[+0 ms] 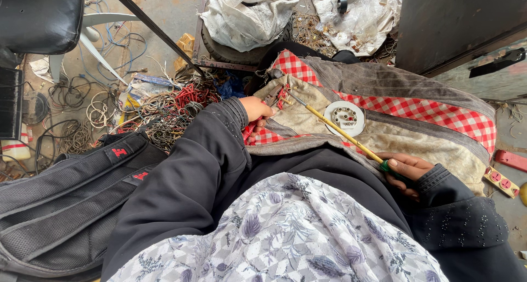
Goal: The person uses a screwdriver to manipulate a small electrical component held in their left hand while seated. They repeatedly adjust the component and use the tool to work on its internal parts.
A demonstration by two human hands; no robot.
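The left hand (pixel 256 110) is stretched forward across the lap from a dark sleeve, with its fingers curled down at the near edge of a small bundle of red wires (pixel 282 95); whether anything is pinched between the fingers cannot be told. The right hand (pixel 405 171) is laid low at the right side of the lap, palm turned inward, and is closed around the green handle of a screwdriver (pixel 340 131). The tool is seen as a long, thin yellow shaft with a metal tip, and it is held slanted up and to the left, so that the tip is brought close to the red wires near the left hand. A round white plastic fitting (pixel 345 117) with several small holes is lying just beside the shaft, on a worn beige and red-checked cloth (pixel 439 120) that is spread over the knees. A black backpack (pixel 66 199) is set at the left, and a tangle of loose wires (pixel 164 114) is heaped on the floor beyond it.
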